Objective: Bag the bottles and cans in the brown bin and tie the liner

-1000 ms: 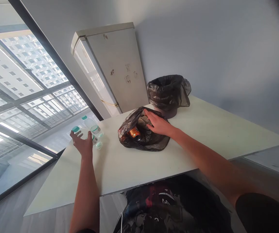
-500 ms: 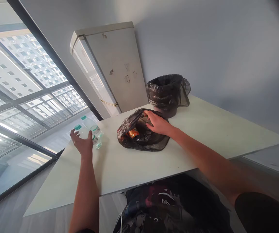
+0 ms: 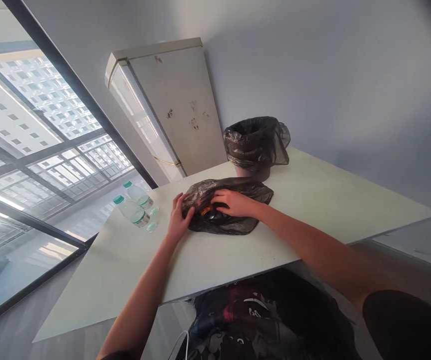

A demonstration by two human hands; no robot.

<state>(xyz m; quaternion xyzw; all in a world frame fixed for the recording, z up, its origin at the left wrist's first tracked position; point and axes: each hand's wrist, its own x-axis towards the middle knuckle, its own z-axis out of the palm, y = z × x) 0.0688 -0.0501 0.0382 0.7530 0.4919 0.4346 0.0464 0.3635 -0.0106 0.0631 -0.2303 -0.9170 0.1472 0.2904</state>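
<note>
A black plastic bag (image 3: 234, 226) lies on the pale table, its mouth facing me, with an orange can (image 3: 205, 211) partly visible inside. My left hand (image 3: 180, 217) rests against the bag's left side, thumb and fingers apart. At the bag's mouth is my right hand (image 3: 232, 202), its fingers reaching in over the can; the fingertips are partly hidden, so their grip cannot be made out. Two clear bottles with green caps, a nearer one (image 3: 132, 212) and a farther one (image 3: 139, 195), stand left of my left hand.
Behind the bag stands a bin (image 3: 253, 145) lined with black plastic. The table (image 3: 335, 200) has its front edge close to my body. Beyond it are a white fridge (image 3: 178, 110) and a grey wall, with a large window on the left.
My left hand has moved right, from beside the bottles to the bag. My right hand has shifted lower and slightly left, and the bag's mouth has flattened.
</note>
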